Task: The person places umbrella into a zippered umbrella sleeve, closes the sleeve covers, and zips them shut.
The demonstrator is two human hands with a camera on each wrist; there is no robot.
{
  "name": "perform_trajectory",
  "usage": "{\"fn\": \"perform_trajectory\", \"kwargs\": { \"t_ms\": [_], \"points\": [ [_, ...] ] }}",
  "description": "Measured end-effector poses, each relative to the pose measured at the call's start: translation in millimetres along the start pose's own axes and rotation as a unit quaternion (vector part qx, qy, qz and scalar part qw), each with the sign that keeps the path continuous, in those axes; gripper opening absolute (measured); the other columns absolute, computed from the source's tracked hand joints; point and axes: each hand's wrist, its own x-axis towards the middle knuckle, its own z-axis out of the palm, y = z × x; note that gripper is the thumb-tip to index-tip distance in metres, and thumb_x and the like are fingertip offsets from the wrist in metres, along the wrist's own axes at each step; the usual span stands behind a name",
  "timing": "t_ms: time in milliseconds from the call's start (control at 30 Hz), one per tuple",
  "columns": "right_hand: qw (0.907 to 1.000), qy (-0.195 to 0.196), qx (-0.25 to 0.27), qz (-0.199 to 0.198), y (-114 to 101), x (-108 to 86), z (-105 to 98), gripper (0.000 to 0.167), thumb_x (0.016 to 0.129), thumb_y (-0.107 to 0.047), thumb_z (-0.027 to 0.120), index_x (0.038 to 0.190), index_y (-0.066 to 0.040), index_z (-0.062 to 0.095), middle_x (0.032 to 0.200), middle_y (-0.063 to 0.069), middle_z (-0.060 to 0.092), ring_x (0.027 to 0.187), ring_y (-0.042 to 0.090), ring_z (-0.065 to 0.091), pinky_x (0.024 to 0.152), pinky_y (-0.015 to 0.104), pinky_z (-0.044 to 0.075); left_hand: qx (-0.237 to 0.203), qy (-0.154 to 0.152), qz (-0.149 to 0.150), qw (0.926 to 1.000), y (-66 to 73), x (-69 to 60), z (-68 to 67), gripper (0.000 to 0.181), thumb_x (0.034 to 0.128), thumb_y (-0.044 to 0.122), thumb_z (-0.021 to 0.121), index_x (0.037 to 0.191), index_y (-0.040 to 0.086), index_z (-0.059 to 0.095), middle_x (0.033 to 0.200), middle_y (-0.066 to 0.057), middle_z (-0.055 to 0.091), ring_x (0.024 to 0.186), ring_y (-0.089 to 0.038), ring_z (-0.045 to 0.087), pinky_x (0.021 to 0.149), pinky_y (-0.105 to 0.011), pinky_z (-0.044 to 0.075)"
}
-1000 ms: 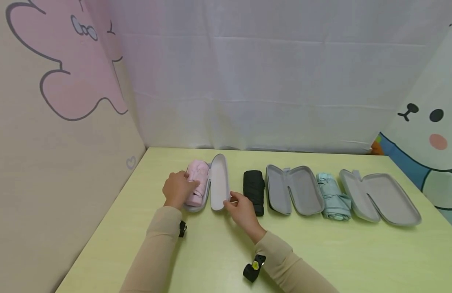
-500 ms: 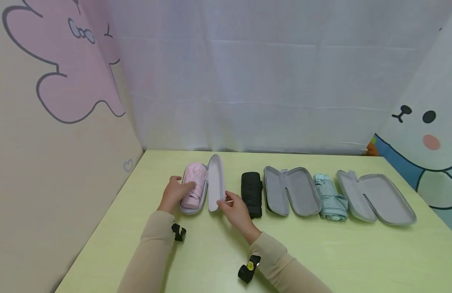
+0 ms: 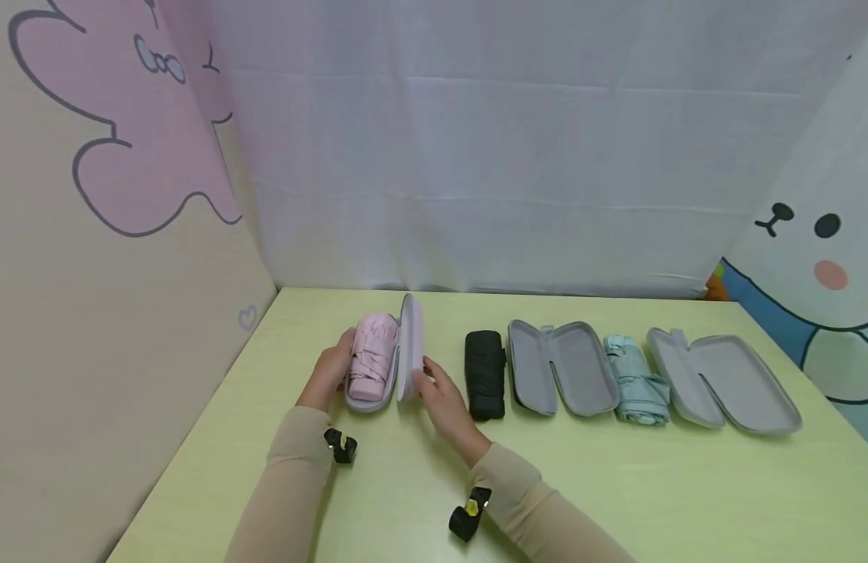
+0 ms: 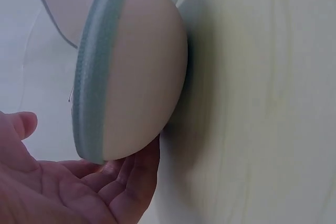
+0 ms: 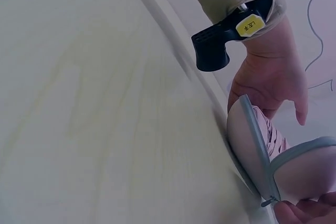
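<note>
A folded pink umbrella (image 3: 373,356) lies in the left half of an unzipped hard case (image 3: 366,406). The case's narrow lid (image 3: 417,336) stands nearly upright on the right. My left hand (image 3: 328,371) rests along the case's left side; in the left wrist view, its fingers (image 4: 139,182) touch the rounded shell (image 4: 142,77) with the thumb held away. My right hand (image 3: 444,403) touches the lid's outer face near the front end. In the right wrist view, fingertips (image 5: 310,211) press against the lid (image 5: 307,169), beside a small zipper pull (image 5: 269,202).
A folded black umbrella (image 3: 486,375) lies right of my right hand. Beyond it are an open grey case (image 3: 582,367), a folded mint umbrella (image 3: 638,383) and another open grey case (image 3: 747,383). A white curtain (image 3: 476,180) hangs behind the yellow table (image 3: 392,485).
The lid has swung up and leftward from lying open to nearly upright, with my right hand following it. My left hand has let go of the pink umbrella and moved to the case's side.
</note>
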Motion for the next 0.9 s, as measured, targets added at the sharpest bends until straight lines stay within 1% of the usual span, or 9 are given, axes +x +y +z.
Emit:
{"fn": "perform_trajectory", "kwargs": {
  "t_ms": [133,167,200,333,433,533,700,767,900],
  "points": [
    [0.9999,-0.008,-0.005,-0.013,0,3.2,3,0.051,0.1,-0.027,0.041,0.14,0.004,0.034,0.139,0.02,0.04,0.119,0.032,0.046,0.093,0.044,0.042,-0.032,-0.008,-0.004,0.9995,-1.0,0.7,-1.4,0.078,0.0939,0.058,0.024,0.135,-0.006,0.04,0.132,-0.023,0.041,0.113,-0.033,0.041,0.089,-0.042,0.038],
    [0.9998,-0.013,-0.006,-0.016,-4,1.8,3,0.049,0.1,-0.025,0.04,0.14,0.004,0.035,0.139,0.02,0.04,0.119,0.033,0.045,0.092,0.045,0.042,-0.04,-0.012,-0.003,0.9991,-1.7,1.0,-1.7,0.077,0.0939,0.059,0.024,0.135,-0.005,0.04,0.132,-0.022,0.041,0.113,-0.033,0.041,0.09,-0.042,0.038],
    [0.9996,-0.017,-0.012,-0.021,-4,2.4,4,0.049,0.1,-0.024,0.04,0.14,0.004,0.035,0.139,0.02,0.04,0.12,0.033,0.044,0.092,0.046,0.042,-0.047,-0.015,-0.002,0.9988,-2.3,1.6,-1.9,0.077,0.0942,0.058,0.024,0.135,-0.005,0.04,0.131,-0.022,0.042,0.113,-0.033,0.042,0.09,-0.042,0.038],
    [0.9976,-0.03,-0.051,-0.036,-5,4.1,7,0.047,0.1,-0.025,0.04,0.139,0.0,0.039,0.138,0.017,0.042,0.126,0.031,0.038,0.099,0.046,0.035,-0.066,-0.024,-0.003,0.9975,-4.6,3.4,-2.0,0.079,0.0935,0.06,0.025,0.135,-0.006,0.04,0.13,-0.022,0.042,0.113,-0.032,0.042,0.092,-0.043,0.038],
    [0.9947,-0.034,-0.079,-0.056,-1,8.1,10,0.045,0.1,-0.026,0.04,0.138,-0.002,0.042,0.136,0.016,0.044,0.128,0.029,0.036,0.104,0.045,0.029,-0.074,-0.024,-0.004,0.997,-5.4,4.5,-1.7,0.079,0.093,0.061,0.026,0.132,-0.006,0.043,0.128,-0.022,0.044,0.111,-0.032,0.045,0.091,-0.042,0.039],
    [0.9921,-0.044,-0.094,-0.071,0,9.8,14,0.043,0.101,-0.024,0.04,0.137,-0.002,0.044,0.134,0.016,0.045,0.126,0.029,0.038,0.104,0.044,0.029,-0.074,-0.027,0.002,0.9969,-6.7,5.3,-1.5,0.079,0.0927,0.062,0.026,0.131,-0.005,0.045,0.125,-0.021,0.047,0.106,-0.03,0.048,0.087,-0.04,0.042],
    [0.989,-0.064,-0.114,-0.07,0,9.1,18,0.042,0.101,-0.023,0.04,0.138,-0.005,0.044,0.133,0.016,0.045,0.124,0.028,0.039,0.102,0.044,0.03,-0.072,-0.03,-0.003,0.997,-7.8,5.2,-0.9,0.077,0.0927,0.062,0.027,0.13,-0.003,0.046,0.119,-0.018,0.049,0.101,-0.028,0.049,0.085,-0.038,0.042],
    [0.9876,-0.072,-0.12,-0.071,1,9.1,20,0.042,0.101,-0.022,0.04,0.138,-0.005,0.043,0.132,0.018,0.044,0.123,0.029,0.039,0.102,0.045,0.03,-0.072,-0.029,-0.008,0.9969,-8.2,5.5,-0.4,0.075,0.0926,0.061,0.028,0.128,-0.002,0.047,0.118,-0.017,0.049,0.1,-0.027,0.048,0.084,-0.037,0.042],
    [0.9816,-0.101,-0.145,-0.073,3,9.2,23,0.043,0.101,-0.023,0.04,0.14,-0.006,0.041,0.13,0.023,0.042,0.121,0.032,0.039,0.1,0.047,0.031,-0.08,-0.023,-0.014,0.9964,-8.6,6.1,0.1,0.072,0.0926,0.06,0.031,0.128,-0.002,0.047,0.118,-0.016,0.048,0.1,-0.027,0.046,0.084,-0.037,0.041]
  ]
}}
